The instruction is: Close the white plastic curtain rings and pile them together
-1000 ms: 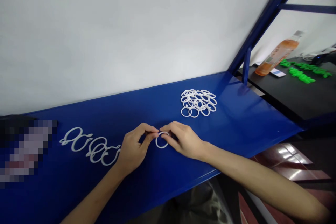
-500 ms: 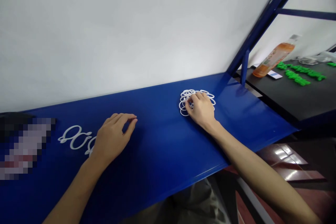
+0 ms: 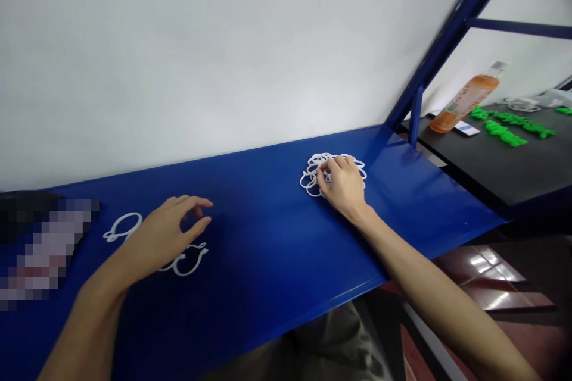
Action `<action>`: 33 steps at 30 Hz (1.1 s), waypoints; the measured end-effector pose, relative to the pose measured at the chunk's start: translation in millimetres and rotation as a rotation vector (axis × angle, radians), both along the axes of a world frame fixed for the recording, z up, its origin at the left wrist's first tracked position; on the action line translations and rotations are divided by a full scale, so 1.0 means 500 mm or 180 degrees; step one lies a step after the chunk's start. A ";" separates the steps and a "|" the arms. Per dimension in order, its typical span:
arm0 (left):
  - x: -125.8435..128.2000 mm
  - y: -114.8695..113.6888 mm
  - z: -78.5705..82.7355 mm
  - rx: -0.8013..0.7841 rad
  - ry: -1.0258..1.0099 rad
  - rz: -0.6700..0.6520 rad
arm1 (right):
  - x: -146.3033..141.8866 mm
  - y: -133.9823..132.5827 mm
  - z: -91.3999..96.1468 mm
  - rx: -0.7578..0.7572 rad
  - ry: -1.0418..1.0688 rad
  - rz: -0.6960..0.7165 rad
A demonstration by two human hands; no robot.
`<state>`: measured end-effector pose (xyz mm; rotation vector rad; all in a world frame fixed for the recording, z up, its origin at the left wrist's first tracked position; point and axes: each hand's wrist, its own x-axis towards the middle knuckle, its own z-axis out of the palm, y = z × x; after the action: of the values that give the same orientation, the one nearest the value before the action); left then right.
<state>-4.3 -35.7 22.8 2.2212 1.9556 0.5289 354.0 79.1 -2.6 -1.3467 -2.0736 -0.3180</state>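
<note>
My left hand (image 3: 164,231) hovers over the left part of the blue table, its thumb and fingers apart and nothing between them. Beneath and beside it lie white looped rings with small knobs: one ring (image 3: 129,214) shows to its left, another ring (image 3: 190,273) in front, and the forearm and palm hide the rest. At the right, my right hand (image 3: 343,186) reaches into a heap of similar white rings (image 3: 318,160). Its fingers are curled down and its thumb and fingertips appear pinched on a ring, though the fingertips are partly hidden.
The blue table (image 3: 254,214) runs along a pale wall (image 3: 223,59). A blue frame post (image 3: 417,95) rises at its right end. Beyond it, a black table (image 3: 500,172) holds an orange drink bottle (image 3: 467,101), a phone (image 3: 467,128) and green pieces (image 3: 504,133). A blurred-out item lies far left.
My left hand has drawn back to the left and its fingers have spread, uncovering a ring in front. The right hand stays at the heap, where one ring has shifted slightly left.
</note>
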 end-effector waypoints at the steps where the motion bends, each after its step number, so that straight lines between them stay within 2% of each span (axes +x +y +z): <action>1: -0.016 -0.004 0.002 -0.0118 0.0001 -0.0062 | 0.000 -0.001 0.002 0.0018 0.0039 0.0021; 6: -0.058 -0.018 0.000 -0.0348 0.0128 -0.0368 | -0.008 -0.016 0.011 0.0091 0.0192 0.0237; 13: -0.054 -0.019 -0.004 -0.0721 0.0270 -0.0346 | -0.046 -0.073 0.012 -0.0166 0.0087 0.1078; 16: -0.057 -0.024 -0.004 -0.0712 0.0270 -0.0577 | -0.058 -0.092 0.011 -0.0233 -0.0056 0.1410; 19: -0.049 -0.021 -0.008 -0.0583 0.0330 -0.0803 | -0.063 -0.100 0.009 -0.0291 -0.0139 0.1562; 22: -0.020 -0.013 -0.005 -0.0586 0.0138 -0.0806 | -0.066 -0.102 0.006 -0.0317 -0.0162 0.1607; 25: 0.026 -0.007 0.009 -0.0415 -0.0353 -0.0647 | -0.073 -0.108 0.004 -0.0447 -0.0157 0.1839; 30: 0.120 -0.012 0.015 -0.0364 -0.1560 -0.0451 | -0.089 -0.139 0.007 -0.1055 0.0294 0.2576; 33: 0.161 -0.017 -0.002 -0.0728 -0.2281 -0.0532 | -0.096 -0.158 0.010 -0.1502 0.0787 0.2695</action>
<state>76.2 -44.1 21.8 1.6988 1.3682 0.8720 306.3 0.2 2.2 -0.5708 -2.3530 0.6941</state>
